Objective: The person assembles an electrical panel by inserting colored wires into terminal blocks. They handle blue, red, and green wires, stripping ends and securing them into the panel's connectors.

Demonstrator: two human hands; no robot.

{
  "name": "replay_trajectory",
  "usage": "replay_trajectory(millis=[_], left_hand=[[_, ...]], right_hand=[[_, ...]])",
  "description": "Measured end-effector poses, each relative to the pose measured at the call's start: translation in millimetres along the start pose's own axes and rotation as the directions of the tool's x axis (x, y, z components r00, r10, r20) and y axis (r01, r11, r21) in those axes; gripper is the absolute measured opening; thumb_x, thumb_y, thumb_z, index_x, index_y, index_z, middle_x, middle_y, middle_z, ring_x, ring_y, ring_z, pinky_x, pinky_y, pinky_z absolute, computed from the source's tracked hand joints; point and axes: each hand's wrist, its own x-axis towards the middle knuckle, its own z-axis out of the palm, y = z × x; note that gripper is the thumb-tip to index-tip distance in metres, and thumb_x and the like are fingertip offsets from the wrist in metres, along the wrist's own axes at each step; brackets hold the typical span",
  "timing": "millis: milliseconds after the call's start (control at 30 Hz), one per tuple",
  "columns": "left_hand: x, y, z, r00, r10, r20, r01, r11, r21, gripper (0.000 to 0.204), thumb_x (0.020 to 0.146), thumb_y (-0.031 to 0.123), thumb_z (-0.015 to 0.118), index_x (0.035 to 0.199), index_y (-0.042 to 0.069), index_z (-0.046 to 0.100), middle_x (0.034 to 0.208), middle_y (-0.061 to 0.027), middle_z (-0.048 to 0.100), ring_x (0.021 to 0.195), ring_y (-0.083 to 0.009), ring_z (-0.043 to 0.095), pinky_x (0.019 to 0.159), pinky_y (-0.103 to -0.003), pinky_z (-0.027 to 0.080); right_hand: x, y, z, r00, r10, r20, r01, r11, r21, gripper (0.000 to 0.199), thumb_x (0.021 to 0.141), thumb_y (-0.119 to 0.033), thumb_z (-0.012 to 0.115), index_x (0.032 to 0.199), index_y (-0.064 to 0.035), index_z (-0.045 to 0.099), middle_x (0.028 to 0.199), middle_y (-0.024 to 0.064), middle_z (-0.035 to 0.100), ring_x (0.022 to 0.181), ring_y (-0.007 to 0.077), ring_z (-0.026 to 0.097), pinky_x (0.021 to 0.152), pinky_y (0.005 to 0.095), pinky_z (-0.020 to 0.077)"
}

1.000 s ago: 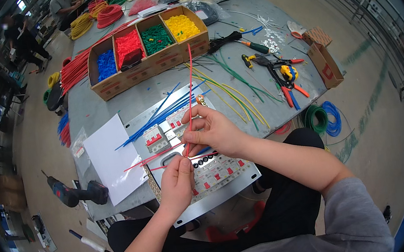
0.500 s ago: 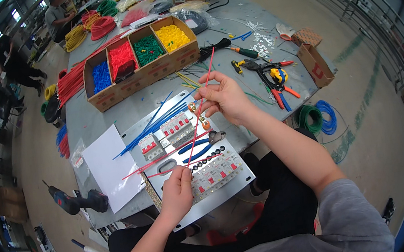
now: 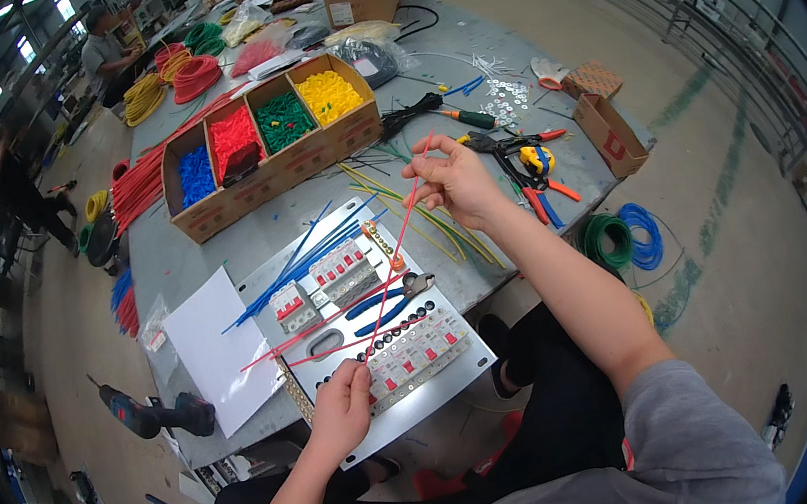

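A thin red wire point(image 3: 386, 296) stretches slantwise between my hands, above a metal mounting plate point(image 3: 385, 430). My left hand point(image 3: 340, 409) pinches its lower end, at the near edge of the plate by a row of circuit breakers point(image 3: 419, 359). Higher up and to the right, the fingers of my right hand point(image 3: 459, 187) hold the upper part. Under the wire lies a blue-handled cable cutter point(image 3: 417, 285), with loose red wires beside it. Two more breaker groups, a small one point(image 3: 296, 310) and a larger one point(image 3: 343, 270), sit farther back, near loose blue wires point(image 3: 297, 268).
A divided cardboard box point(image 3: 278, 172) holds blue, red, green and yellow caps. Yellow-green wires point(image 3: 462, 232) lie right of the plate. Pliers point(image 3: 531, 181), a screwdriver point(image 3: 475, 119) and washers point(image 3: 508, 98) are at right. White paper point(image 3: 214, 351) and a cordless drill point(image 3: 156, 411) are at left.
My right hand has moved a little right relative to the plate, exposing more yellow-green wires. My left hand sits slightly lower and farther left. Both still hold the red wire; the whole view has shifted.
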Motion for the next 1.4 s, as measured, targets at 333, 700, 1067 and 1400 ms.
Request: replay_trajectory(millis=[333, 700, 1067, 1400], left_hand=[[2, 0, -2, 0.999, -0.011, -0.037, 0.013, 0.999, 0.038, 0.027, 0.109, 0.022, 0.051, 0.095, -0.001, 0.059, 0.067, -0.0151, 0.061, 0.059, -0.0267, 0.06, 0.058, -0.039, 0.045], [6, 11, -3, 1.0, -0.008, -0.017, 0.01, 0.992, 0.122, 0.024, 0.108, 0.021, 0.053, 0.096, 0.0, 0.058, 0.065, -0.0208, 0.062, 0.061, -0.0401, 0.065, 0.055, -0.044, 0.044], [9, 7, 0, 0.999, 0.023, -0.031, -0.019, 0.99, 0.137, 0.024, 0.108, 0.021, 0.052, 0.096, 0.001, 0.059, 0.065, -0.0216, 0.061, 0.062, -0.0422, 0.064, 0.055, -0.045, 0.043], [16, 7, -7, 0.997, -0.009, -0.074, 0.02, 0.988, 0.152, 0.026, 0.108, 0.022, 0.052, 0.094, 0.001, 0.057, 0.066, -0.023, 0.06, 0.062, -0.0434, 0.062, 0.055, -0.046, 0.043]], right_hand=[[-4, -1, -2, 0.999, -0.035, -0.021, 0.037, 0.998, 0.052, 0.03, 0.106, -0.024, 0.06, 0.128, -0.0059, 0.05, 0.101, 0.0156, 0.068, 0.07, 0.0288, 0.077, 0.044, 0.0253, 0.0523], [2, 0, -2, 0.971, -0.164, -0.175, 0.163, 0.986, -0.02, 0.036, 0.109, -0.035, 0.053, 0.123, -0.0019, 0.055, 0.089, 0.0134, 0.067, 0.063, 0.0249, 0.073, 0.045, 0.0268, 0.0544], [10, 5, -2, 0.959, -0.175, -0.224, 0.18, 0.984, 0.0, 0.033, 0.11, -0.032, 0.053, 0.124, -0.002, 0.053, 0.091, 0.0143, 0.068, 0.062, 0.0247, 0.072, 0.046, 0.0275, 0.0562], [3, -6, -2, 0.955, -0.192, -0.224, 0.205, 0.978, 0.035, 0.028, 0.109, -0.027, 0.054, 0.124, -0.0032, 0.052, 0.097, 0.0195, 0.069, 0.066, 0.0292, 0.075, 0.044, 0.0272, 0.0549]])
